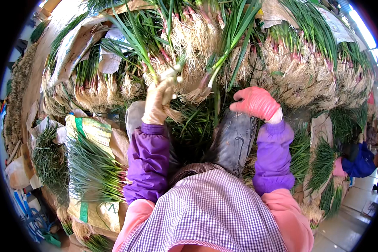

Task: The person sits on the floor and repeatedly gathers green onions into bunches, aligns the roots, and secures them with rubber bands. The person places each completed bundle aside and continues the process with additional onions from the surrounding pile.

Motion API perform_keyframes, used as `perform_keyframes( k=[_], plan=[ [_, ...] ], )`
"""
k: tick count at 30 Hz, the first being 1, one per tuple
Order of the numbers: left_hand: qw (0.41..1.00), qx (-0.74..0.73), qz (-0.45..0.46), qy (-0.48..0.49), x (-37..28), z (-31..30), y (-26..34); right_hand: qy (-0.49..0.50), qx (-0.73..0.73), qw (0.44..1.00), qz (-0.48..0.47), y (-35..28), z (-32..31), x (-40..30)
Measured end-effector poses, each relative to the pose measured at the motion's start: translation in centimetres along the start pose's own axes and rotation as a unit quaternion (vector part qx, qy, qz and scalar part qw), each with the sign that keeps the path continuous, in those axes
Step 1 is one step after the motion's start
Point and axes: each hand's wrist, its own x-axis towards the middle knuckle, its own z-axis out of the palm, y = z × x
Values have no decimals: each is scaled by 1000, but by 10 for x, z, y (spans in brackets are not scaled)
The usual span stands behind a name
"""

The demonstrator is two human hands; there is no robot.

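My left hand (160,94), in a pale glove, grips a green-leaved allium plant (143,60) whose roots hang below the fist. To its right, my right hand (255,102), in a pink glove, has its fingers curled, thumb and fingertips a little apart; I see nothing between them. Between the hands, another allium plant with reddish base and pale roots (201,91) lies against the pile. Behind them is a heap of rooted alliums (195,37), with reddish stems and long straw-coloured roots. Loose green leaves (195,123) lie between my knees.
Bundles with matted roots (302,72) extend to the right. At left, trimmed-looking green stems (97,170) lie on a printed woven sack (113,220). Another sack (78,47) covers bundles at upper left. A person in blue sleeves (360,160) works at far right beside the tiled floor (340,226).
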Motion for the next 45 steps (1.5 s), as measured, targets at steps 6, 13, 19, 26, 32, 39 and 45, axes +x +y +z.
perform_keyframes(
  k=[6, 13, 19, 26, 32, 39, 45],
  plan=[
    [998, -6, 1, 64, -3, 35, -59, 295, 404, 860, 98, -24, 74, 59],
    [998, -51, 34, -8, -14, 87, -34, 461, 446, 767, 2, -73, 19, 34],
    [992, -48, -18, -118, -9, 129, -8, 339, 499, 794, 73, -60, -39, 5],
    [993, -56, 78, -66, -13, 71, 6, 538, 92, 826, 141, -20, -27, -1],
    [993, 18, -74, -95, -18, 93, -3, 465, -183, 864, 64, -73, 21, -4],
    [983, -69, -99, -140, -29, 56, -19, 81, 437, 896, -3, -36, 4, -18],
    [983, -67, -71, -153, -32, 60, -26, 159, 672, 722, 50, -80, -11, 50]
  ],
)
